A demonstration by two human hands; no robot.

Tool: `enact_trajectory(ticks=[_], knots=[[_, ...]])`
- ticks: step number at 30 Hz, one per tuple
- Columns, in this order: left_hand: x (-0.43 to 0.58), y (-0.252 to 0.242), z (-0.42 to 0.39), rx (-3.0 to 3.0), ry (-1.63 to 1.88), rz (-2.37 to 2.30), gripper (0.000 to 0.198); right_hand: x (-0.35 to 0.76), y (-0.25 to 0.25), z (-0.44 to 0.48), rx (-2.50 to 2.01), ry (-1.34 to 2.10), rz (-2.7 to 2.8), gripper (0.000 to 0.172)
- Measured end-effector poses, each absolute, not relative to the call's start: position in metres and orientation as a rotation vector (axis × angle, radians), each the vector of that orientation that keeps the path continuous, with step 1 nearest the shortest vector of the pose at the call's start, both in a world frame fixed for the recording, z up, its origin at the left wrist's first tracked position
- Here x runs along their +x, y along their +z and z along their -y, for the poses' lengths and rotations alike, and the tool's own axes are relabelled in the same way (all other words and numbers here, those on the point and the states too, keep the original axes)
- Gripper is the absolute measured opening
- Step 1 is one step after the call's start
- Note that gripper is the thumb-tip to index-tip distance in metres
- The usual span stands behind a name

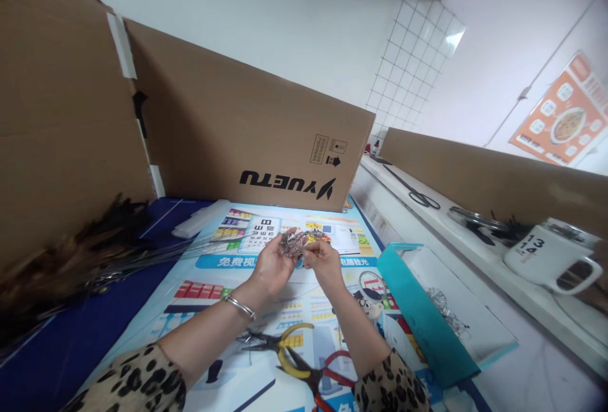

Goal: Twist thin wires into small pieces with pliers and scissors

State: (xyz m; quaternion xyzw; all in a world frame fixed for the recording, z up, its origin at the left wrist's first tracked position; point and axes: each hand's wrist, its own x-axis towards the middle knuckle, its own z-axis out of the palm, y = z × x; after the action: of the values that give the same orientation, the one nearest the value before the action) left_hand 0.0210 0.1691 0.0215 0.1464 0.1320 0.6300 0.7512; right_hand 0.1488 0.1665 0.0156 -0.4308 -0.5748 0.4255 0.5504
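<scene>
While the left hand (275,267), fingers curled, holds one tangled silvery wire cluster (292,243) above the printed light-blue surface (266,377), the right hand (321,260) pinches its edge. Nearby: one yellow-handled pliers (281,342), one red-handled pliers (314,376); rightward, one open teal box (427,320), one white mug (541,257).

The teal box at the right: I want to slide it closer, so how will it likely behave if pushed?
The teal box will probably slide easily and feel light, since its walls look thin, like card. Those walls might flex under a hard push. The wire pieces inside may shift or tangle, as they lie in a loose heap.
</scene>
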Motion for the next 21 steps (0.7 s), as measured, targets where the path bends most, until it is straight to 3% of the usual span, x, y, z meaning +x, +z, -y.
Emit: enact_trajectory(ticks=[8, 21], knots=[[0.024, 0.026, -0.159, 0.357, 1.322, -0.298, 0.028, 0.151, 0.012, -0.168, -1.044, 0.969, 1.403, 0.011], [0.033, 0.018, -0.158, 0.416, 1.369, -0.323, 0.028, 0.150, 0.035, -0.154, -1.117, 0.568, 1.642, 0.036]])
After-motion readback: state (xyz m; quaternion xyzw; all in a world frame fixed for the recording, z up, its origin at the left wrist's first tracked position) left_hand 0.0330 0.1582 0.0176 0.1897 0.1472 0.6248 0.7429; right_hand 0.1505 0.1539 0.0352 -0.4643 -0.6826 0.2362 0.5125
